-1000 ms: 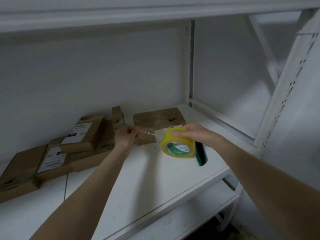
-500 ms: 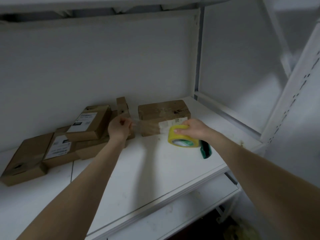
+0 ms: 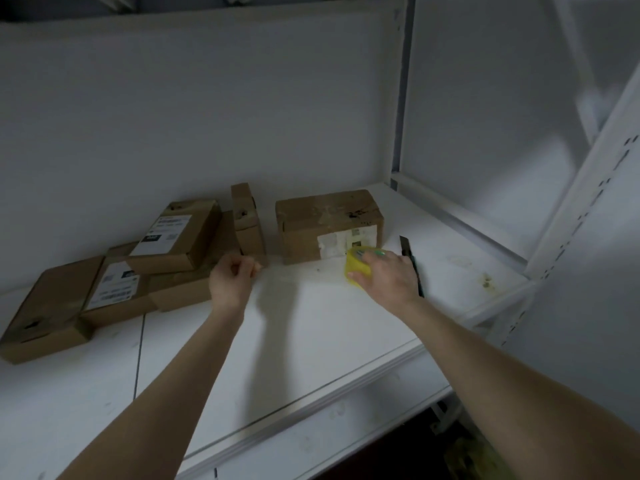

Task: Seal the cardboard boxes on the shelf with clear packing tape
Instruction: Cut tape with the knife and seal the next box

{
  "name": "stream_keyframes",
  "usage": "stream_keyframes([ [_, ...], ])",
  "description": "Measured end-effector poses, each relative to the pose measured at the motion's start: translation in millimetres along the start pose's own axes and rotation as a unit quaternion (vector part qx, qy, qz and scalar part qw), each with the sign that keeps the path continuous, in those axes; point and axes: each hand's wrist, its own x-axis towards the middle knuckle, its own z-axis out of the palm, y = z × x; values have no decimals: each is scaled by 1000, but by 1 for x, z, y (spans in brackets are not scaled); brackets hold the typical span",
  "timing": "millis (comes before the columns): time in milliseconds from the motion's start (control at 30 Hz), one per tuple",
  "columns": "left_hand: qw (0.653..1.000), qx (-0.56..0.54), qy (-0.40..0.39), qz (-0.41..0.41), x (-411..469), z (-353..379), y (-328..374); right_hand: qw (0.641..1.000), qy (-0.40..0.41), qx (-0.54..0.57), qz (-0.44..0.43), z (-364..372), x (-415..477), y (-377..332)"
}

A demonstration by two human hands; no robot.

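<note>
just before the box (image 3: pixel 329 216), tape roll (image 3: pixel 354 270) within curled right fingers (image 3: pixel 373 259); left fingers (image 3: pixel 242 269) pinched, contents unclear

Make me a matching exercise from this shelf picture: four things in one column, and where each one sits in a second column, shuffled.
Things:
1. yellow roll of packing tape
2. long dark box cutter
3. narrow brown cardboard box
4. large brown cardboard box with a patchy white label

Places:
A. standing on end beside the pile of flat cardboard boxes
B. just behind the right hand
C. gripped under that hand
D. along that hand's right edge

Pairs: 1-C, 2-D, 3-A, 4-B.
</note>
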Motion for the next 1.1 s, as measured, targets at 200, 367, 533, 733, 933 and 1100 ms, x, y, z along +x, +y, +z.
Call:
stream_keyframes([
  [200,999,3,-47,-22,-22,27,-14,999,-13,-41,11,2,3,31],
  [367,998,4,-59,-34,-24,36,-24,997,-47,-60,-6,13,3,40],
  [533,998,2,-55,-31,-25,38,-29,988,116,40,97,1,-1,69],
  [733,997,-8,-53,-50,-24,42,-26,956,-25,121,266,0,6,101],
  [933,997,4,-27,-68,-31,41,-24,944,-91,162,272,-1,20,103],
  [1100,997,9,-15,-74,-38,40,-21,877,-1,379,294,1,23,103],
])
